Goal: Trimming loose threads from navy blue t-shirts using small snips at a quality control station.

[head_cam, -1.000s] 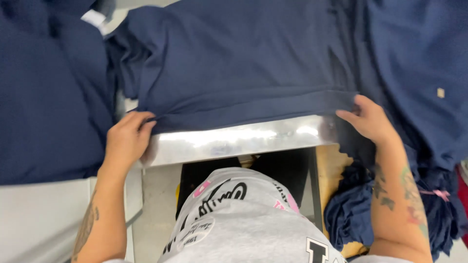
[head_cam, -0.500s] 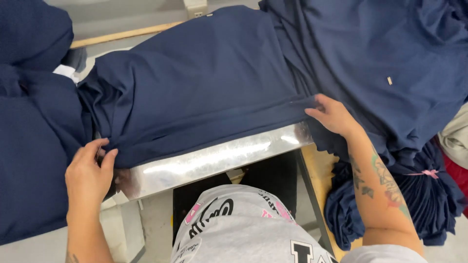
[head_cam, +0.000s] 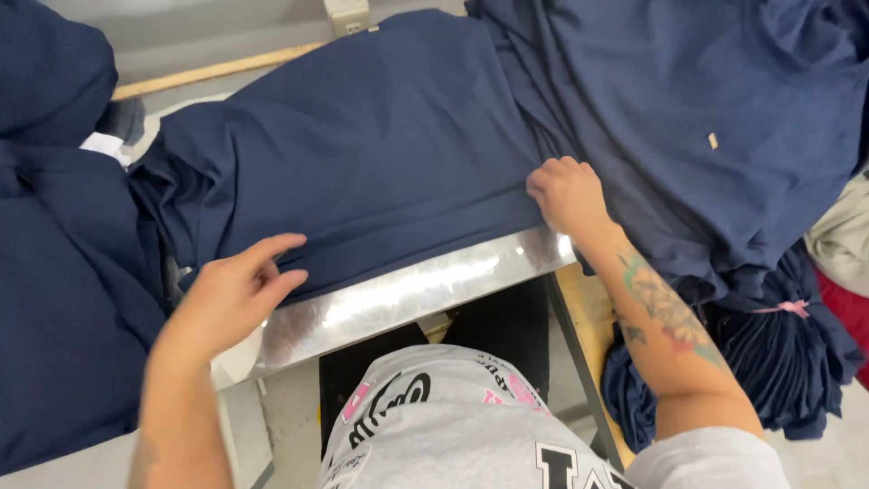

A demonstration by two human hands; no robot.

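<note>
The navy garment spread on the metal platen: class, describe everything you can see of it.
The navy garment is dark blue knit cloth, spread flat and fairly smooth over the shiny metal platen, its hem running along the near edge. The left side is bunched. The left hand rests at the hem's left end; the right hand pinches its right end.

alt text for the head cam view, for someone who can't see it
Seen from above, a person's left hand and right hand rest on the near hem of a navy shirt spread over a shiny metal plate. More navy garments are heaped on both sides.
</note>
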